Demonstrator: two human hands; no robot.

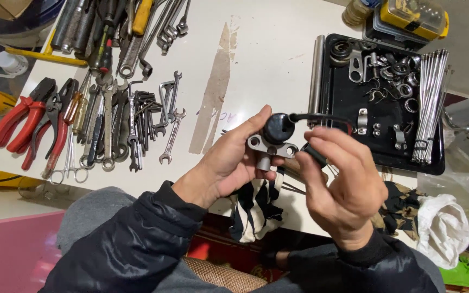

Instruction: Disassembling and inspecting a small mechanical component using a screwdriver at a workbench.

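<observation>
- Left hand (226,165), in a dark padded sleeve, is closed around a small metal bracket part with a round black cap (274,137), held just above the near table edge.
- Right hand (343,182) pinches a black-handled L-shaped hex key (321,120) whose tip meets the black cap.
- Striped black-and-white cloth (256,209) hangs over the near edge, just below both hands.
- Judged risk: the key could slip from the fastener if held at an angle, and the part could drop into the lap.
- Left, spanners (137,122) and red-handled pliers (25,122) lie in rows on the white table (267,59).
- Far right, a black tray (348,103) holds small metal fittings and a bundle of thin steel spokes (430,106).
</observation>
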